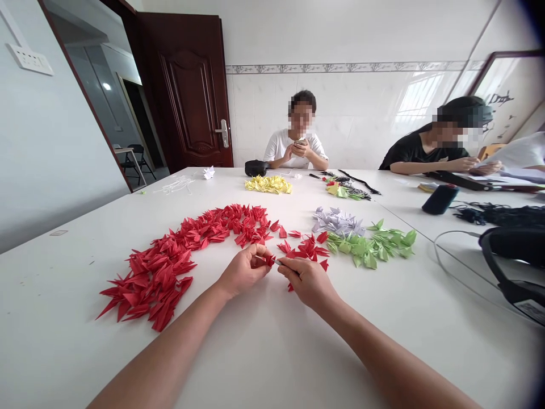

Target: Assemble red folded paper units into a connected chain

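The left grip (244, 271) pinches a small red paper piece (269, 260), which points right toward the thin grey tool (278, 262) pinched in the right grip (309, 283).

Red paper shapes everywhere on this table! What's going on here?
A person pinches a folded red paper piece between the left hand and right hand, beside a heap of red folded pieces. A green heap, a lilac heap and a yellow heap lie along the white table. Another person sits across the table, holding something in both hands.

Nothing readable: only illegible brush calligraphy (502, 99) on a framed wall picture (508, 96), and a small pale label (530, 311) on a black strap (508, 289).
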The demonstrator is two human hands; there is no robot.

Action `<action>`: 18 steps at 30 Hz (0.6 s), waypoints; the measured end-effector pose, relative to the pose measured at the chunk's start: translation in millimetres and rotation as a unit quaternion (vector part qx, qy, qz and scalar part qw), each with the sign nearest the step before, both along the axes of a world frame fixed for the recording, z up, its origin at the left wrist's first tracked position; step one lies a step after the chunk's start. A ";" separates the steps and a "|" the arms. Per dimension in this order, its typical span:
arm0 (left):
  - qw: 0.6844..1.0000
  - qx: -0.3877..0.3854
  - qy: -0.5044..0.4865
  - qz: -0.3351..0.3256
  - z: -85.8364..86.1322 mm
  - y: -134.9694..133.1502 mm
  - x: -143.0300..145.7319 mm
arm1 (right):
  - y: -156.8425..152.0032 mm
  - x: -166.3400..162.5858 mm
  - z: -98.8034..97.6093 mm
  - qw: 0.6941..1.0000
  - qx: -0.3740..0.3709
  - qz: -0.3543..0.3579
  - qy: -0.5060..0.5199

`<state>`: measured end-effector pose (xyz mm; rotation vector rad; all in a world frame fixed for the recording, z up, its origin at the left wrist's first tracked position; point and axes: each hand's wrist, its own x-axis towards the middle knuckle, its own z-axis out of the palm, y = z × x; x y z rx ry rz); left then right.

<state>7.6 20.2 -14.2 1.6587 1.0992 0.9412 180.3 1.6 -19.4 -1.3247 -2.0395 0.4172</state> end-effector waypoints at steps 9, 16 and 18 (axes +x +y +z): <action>0.992 0.047 0.096 0.068 -2.4 0.2 0.7 | 5.1 5.0 1.7 0.998 0.018 -0.068 0.002; 0.933 0.257 0.207 0.142 -14.9 29.1 -9.0 | 6.3 5.6 1.6 0.997 0.024 -0.072 0.015; 0.921 0.279 0.235 0.137 -18.9 35.5 -9.5 | 5.8 5.0 1.6 0.997 0.019 -0.068 0.015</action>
